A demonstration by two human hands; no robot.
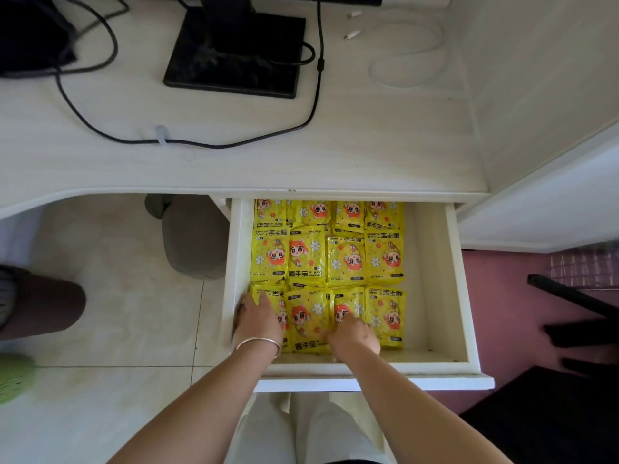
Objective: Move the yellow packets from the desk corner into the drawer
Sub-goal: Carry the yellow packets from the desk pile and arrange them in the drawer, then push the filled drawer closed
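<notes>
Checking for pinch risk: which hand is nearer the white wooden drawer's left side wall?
Left. The left hand lies right beside that wall, on the corner yellow packet; the right hand rests mid-row, farther right.

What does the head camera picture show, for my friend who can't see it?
A person's left hand and right hand reach into an open white drawer and touch the nearest of three rows of yellow packets. Above the drawer, the white desk holds a black monitor stand and a black cable.
</notes>
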